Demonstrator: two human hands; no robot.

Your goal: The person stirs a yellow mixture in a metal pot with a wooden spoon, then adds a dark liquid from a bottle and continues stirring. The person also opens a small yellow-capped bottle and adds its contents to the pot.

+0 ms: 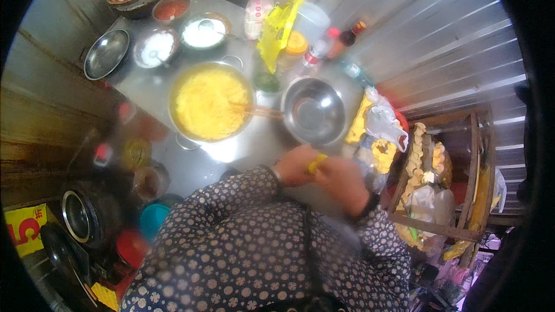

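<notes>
Close in front of my body, my left hand (295, 166) and my right hand (343, 185) meet, fingers curled around a small yellow object (318, 163). Blur and the fingers hide what it is. Just beyond them a shiny steel bowl (310, 110) sits on the metal tabletop (186, 169). To its left is a two-handled metal pot (172, 125) filled with thin yellow shreds (209, 103), perhaps shredded potato. A pair of wooden chopsticks (260, 112) reaches from the shreds to the bowl's side.
White powder fills two bowls (157, 47) (204, 31) at the back left, near a bowl of red seasoning (171, 8). Bottles (315, 52) and a yellow plastic bag (277, 30) stand behind. Egg trays (414, 169) sit in a wooden rack at right. Corrugated metal walls (433, 43) close in.
</notes>
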